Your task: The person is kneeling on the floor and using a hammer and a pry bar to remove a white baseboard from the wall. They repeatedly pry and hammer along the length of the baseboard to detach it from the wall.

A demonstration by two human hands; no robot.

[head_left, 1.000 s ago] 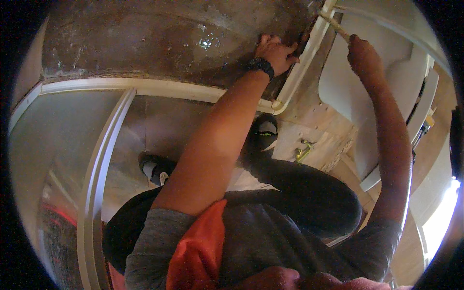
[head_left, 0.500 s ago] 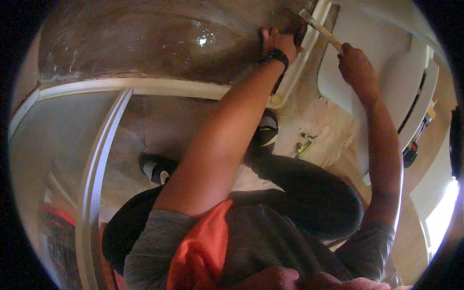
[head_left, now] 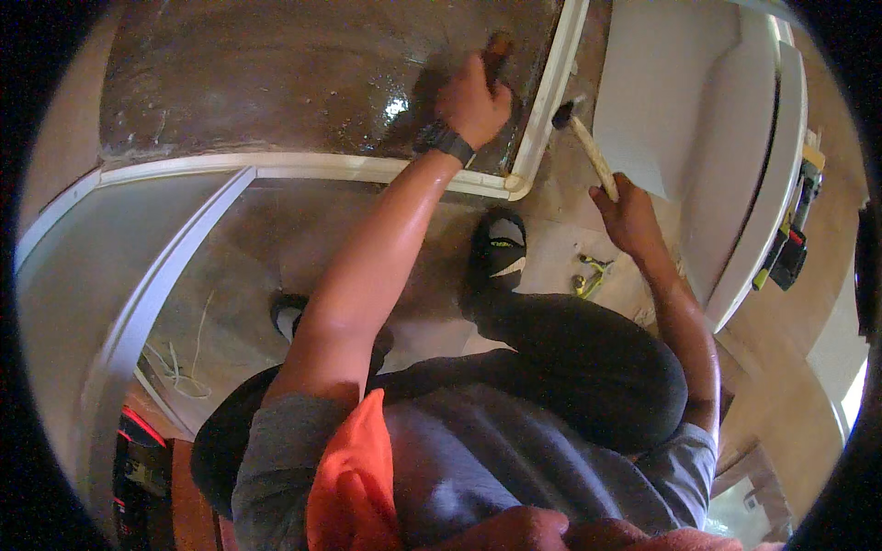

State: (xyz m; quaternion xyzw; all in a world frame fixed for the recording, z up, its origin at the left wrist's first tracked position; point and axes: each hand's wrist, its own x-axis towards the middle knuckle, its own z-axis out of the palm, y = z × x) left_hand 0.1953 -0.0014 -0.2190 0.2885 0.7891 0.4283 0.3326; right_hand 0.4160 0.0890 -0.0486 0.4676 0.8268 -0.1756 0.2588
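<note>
My left hand (head_left: 473, 103), with a dark watch at the wrist, is closed around a short dark brown object (head_left: 497, 55). Only its upper end shows, so I cannot tell its kind. Under that hand lies a wet, smeared brown surface (head_left: 276, 87) edged by a cream-white frame strip (head_left: 548, 92). My right hand (head_left: 630, 216) grips the pale wooden handle of a hammer (head_left: 593, 151). The dark hammer head points away from me, just right of the strip's corner, low over the floor.
Beside my right arm stands a white tub-like fixture (head_left: 735, 138), with tools (head_left: 790, 248) along its outer side. Small yellow-green tools (head_left: 590, 275) lie on the floor near my foot (head_left: 501, 243). A framed glass panel (head_left: 101, 248) stands at the left; a thin white cable (head_left: 184, 372) lies near it.
My left hand has moved left and nearer, away from the strip, and the brown object now shows in it. My right hand has lowered the hammer toward me and left.
</note>
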